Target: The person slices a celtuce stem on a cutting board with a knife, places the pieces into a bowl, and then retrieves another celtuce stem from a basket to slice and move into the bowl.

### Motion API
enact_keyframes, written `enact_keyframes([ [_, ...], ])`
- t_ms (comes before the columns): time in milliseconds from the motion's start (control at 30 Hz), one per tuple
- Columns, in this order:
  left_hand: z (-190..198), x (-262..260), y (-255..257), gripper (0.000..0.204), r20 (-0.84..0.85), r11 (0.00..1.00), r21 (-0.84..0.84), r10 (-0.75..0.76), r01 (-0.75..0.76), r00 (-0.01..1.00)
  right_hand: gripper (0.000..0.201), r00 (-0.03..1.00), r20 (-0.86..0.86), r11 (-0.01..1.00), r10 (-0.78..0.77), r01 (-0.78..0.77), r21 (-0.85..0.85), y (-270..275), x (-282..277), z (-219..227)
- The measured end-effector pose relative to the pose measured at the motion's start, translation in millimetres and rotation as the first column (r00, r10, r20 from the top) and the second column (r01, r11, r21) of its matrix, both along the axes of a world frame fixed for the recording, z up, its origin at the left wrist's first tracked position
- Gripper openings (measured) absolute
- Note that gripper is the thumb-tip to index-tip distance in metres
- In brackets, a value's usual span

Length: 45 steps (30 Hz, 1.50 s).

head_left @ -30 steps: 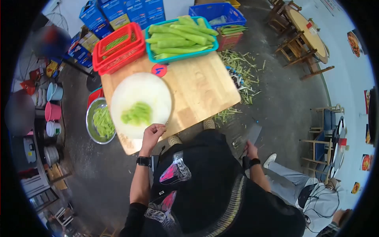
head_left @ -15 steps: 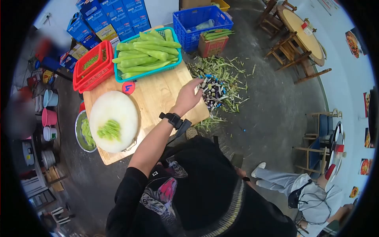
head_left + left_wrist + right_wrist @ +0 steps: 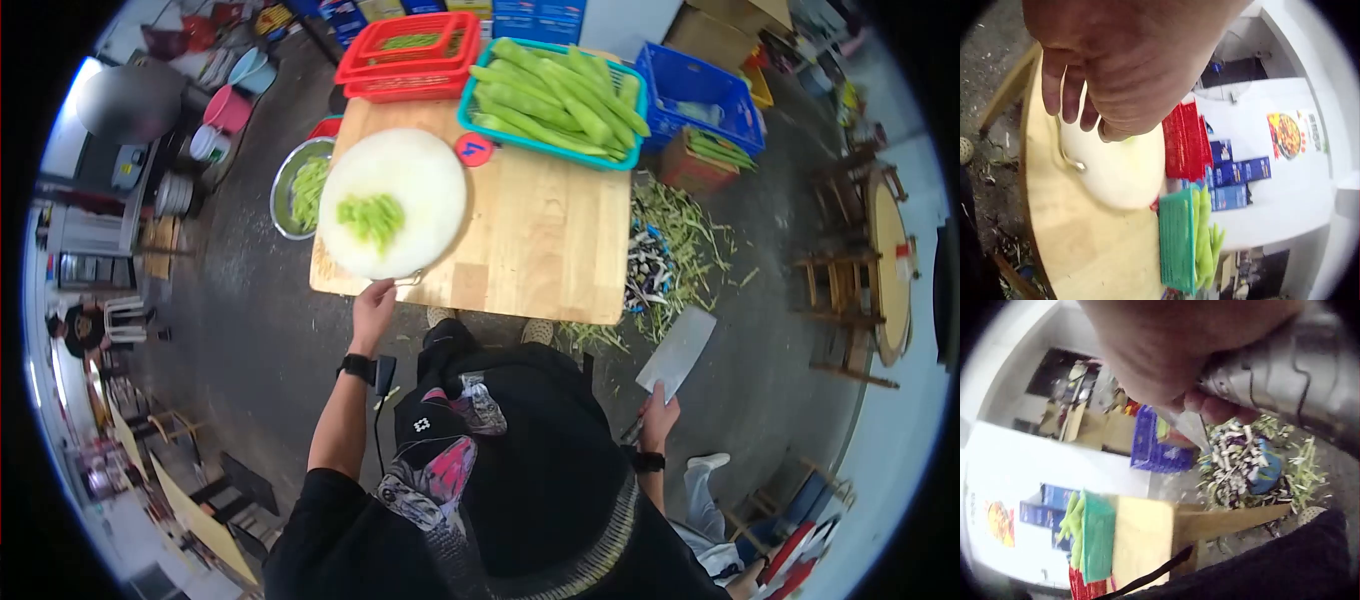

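A round white cutting board (image 3: 440, 190) bears a small heap of sliced pale-green vegetable (image 3: 370, 220). At its near edge, beside a metal wire handle (image 3: 410, 279), is my left hand (image 3: 373, 312). The left wrist view shows that hand's fingers (image 3: 1071, 94) hanging loosely over the board, holding nothing. My right hand (image 3: 657, 418) grips a cleaver (image 3: 678, 352) by the handle, off the table's near right corner, its broad blade pointing forward over the floor. Long peeled green vegetables (image 3: 560, 95) fill a teal basket (image 3: 545, 150) at the table's back right.
Red baskets (image 3: 410, 85) stand at the wooden table's (image 3: 550, 230) back left. A metal bowl (image 3: 277, 205) of cut green pieces is left of it. Peelings (image 3: 690, 250) litter the floor on the right, near a blue crate (image 3: 655, 80). Another person's leg (image 3: 703, 500) shows at lower right.
My left hand went from the board's near edge out past the table's right side, then back to the board. The right hand keeps the cleaver, now further forward. The head view has turned.
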<state>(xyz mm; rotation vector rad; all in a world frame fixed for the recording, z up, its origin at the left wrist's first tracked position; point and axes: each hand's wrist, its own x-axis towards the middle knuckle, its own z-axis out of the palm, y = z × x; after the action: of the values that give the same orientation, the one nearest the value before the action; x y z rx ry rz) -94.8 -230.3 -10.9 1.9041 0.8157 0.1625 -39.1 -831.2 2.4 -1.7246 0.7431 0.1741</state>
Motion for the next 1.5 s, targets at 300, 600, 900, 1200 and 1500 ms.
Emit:
enact_keyframes([
  [300, -19.0, -32.9, 89.7, 0.037, 0.084, 0.962, 0.106, 0.242, -0.25, 0.967, 0.031, 0.812, 0.018, 0.812, 0.583, -0.583, 0.016, 207.3, 105.9, 38.0],
  [600, -12.2, 95.4, 192.4, 0.063, 0.159, 0.867, 0.483, -0.227, 0.125, 0.961, 0.034, 0.77, -0.037, 0.756, 0.636, -0.614, 0.226, 418.8, 104.0, -8.6],
  [900, -25.9, 97.5, 170.5, 0.084, 0.083, 0.773, 0.533, -0.452, 0.343, 0.888, 0.031, 0.716, -0.121, 0.714, 0.688, -0.636, 0.294, 456.5, 99.7, -4.5],
  [1200, -21.1, 100.3, 120.4, 0.115, -0.01, 0.847, 0.518, -0.131, 0.117, 0.991, 0.032, 0.667, -0.165, 0.678, 0.727, -0.656, 0.332, 490.8, 98.6, -6.3],
  [1500, -20.8, 132.0, 78.1, 0.111, 0.017, 0.82, 0.566, 0.091, -0.084, 0.996, 0.032, 0.573, -0.19, 0.602, 0.797, -0.726, 0.333, 481.9, 128.5, -16.6],
])
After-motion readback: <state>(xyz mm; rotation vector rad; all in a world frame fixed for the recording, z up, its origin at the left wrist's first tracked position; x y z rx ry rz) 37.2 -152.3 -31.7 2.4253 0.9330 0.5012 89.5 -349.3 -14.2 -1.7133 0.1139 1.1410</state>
